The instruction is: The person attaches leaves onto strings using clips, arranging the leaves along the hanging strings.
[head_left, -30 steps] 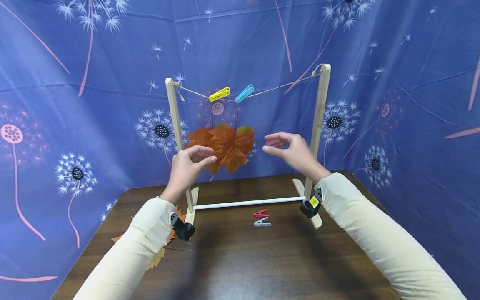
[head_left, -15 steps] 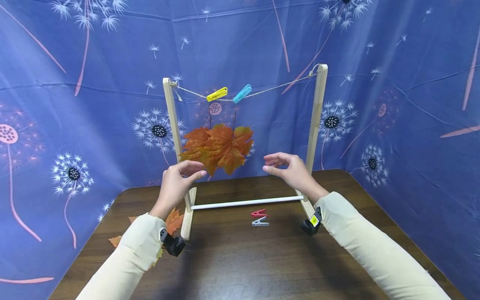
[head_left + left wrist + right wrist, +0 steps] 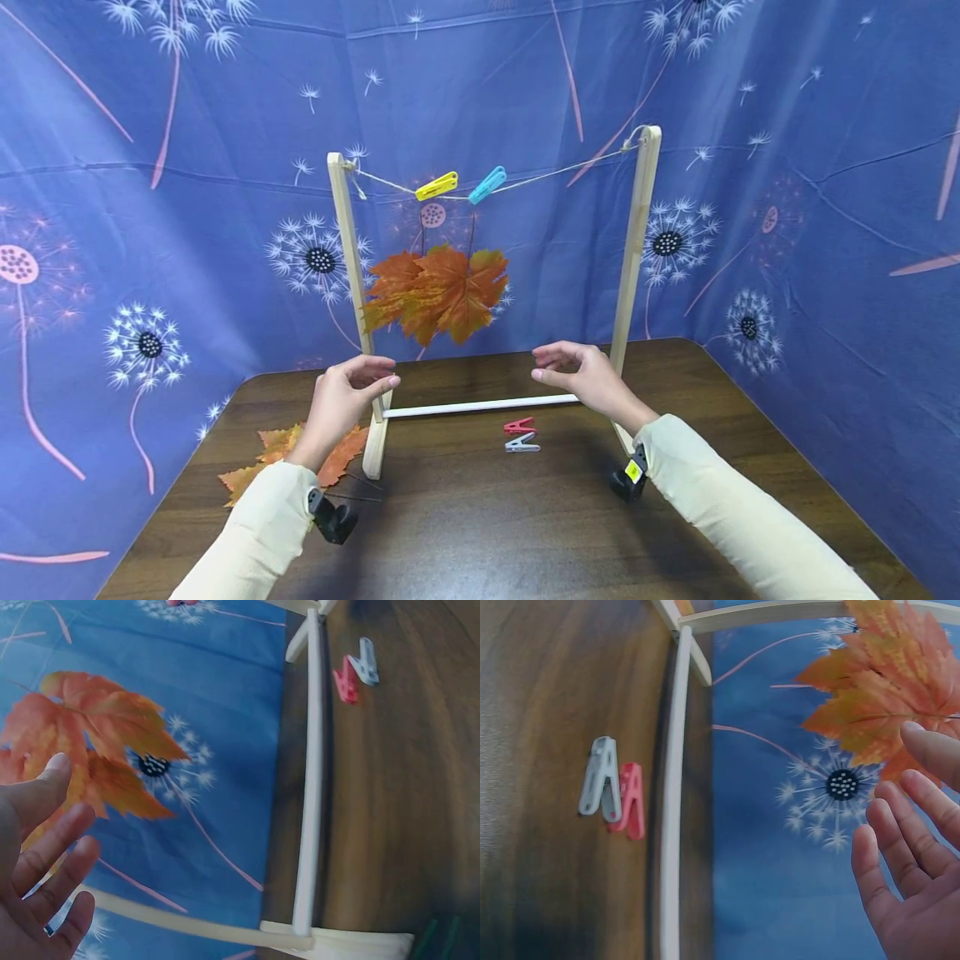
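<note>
Two orange maple leaves (image 3: 461, 292) hang overlapping by their stems from a string (image 3: 536, 177). A yellow clothespin (image 3: 437, 187) and a blue clothespin (image 3: 487, 185) sit on the string above them. My left hand (image 3: 341, 404) hovers empty by the frame's left post, fingers relaxed. Opposite it, my right hand (image 3: 588, 379) floats empty near the right post, its fingers loosely bent. In both wrist views the fingers are spread and apart from the leaves. A red clothespin (image 3: 519, 426) and a grey clothespin (image 3: 522, 443) lie on the table between the hands.
The wooden frame has a left post (image 3: 347, 242), a right post (image 3: 637, 242) and a white bottom bar (image 3: 480, 407). More leaves (image 3: 341, 458) lie on the brown table (image 3: 480, 533) at the left, partly behind the left forearm. A blue patterned cloth (image 3: 225, 250) hangs behind.
Both hands have come down from beside the hanging leaves toward the table. The left hand has also shifted left, away from the leaves. Clothespins and hanging leaves stay in place.
</note>
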Action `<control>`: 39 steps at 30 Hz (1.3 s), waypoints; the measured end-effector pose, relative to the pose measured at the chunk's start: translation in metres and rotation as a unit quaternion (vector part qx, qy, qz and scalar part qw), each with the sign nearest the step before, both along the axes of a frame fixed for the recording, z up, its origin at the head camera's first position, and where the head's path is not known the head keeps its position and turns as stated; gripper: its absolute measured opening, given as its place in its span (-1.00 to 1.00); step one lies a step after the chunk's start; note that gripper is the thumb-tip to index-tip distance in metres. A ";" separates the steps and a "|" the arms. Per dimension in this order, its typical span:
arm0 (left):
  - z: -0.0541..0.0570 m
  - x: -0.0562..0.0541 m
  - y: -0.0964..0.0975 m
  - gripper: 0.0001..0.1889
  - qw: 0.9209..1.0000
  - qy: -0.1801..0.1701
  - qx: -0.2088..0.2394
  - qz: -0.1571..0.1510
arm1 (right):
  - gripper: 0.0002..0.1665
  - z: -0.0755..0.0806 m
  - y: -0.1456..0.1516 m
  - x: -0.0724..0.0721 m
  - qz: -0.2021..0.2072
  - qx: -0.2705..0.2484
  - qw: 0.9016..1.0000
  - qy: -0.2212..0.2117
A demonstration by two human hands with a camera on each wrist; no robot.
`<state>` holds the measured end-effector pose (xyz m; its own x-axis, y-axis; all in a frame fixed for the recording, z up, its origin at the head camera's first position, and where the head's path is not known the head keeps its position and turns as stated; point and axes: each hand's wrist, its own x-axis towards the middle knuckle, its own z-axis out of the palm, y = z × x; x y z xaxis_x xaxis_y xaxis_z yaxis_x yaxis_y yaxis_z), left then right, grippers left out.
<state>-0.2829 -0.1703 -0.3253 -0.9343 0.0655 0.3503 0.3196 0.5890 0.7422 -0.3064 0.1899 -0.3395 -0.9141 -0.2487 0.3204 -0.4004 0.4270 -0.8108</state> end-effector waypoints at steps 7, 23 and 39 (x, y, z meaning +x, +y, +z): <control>-0.022 0.007 -0.014 -0.74 0.999 -0.038 0.002 0.011 | -0.61 -0.015 -0.002 0.003 0.007 -0.004 1.000 0.005; -0.063 0.017 -0.038 -0.76 0.997 -0.065 -0.006 0.043 | -0.59 -0.056 -0.006 0.001 0.003 -0.010 0.999 -0.047; -0.104 0.028 -0.056 -0.81 0.993 -0.070 -0.089 0.037 | -0.61 -0.093 -0.003 0.001 0.014 0.032 0.996 -0.083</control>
<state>-0.2546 -0.2263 -0.4296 -0.9776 0.0442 0.2059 0.1718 0.7327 0.6585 -0.3056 0.1870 -0.4326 -0.9456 -0.2898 0.1475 -0.2752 0.4714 -0.8379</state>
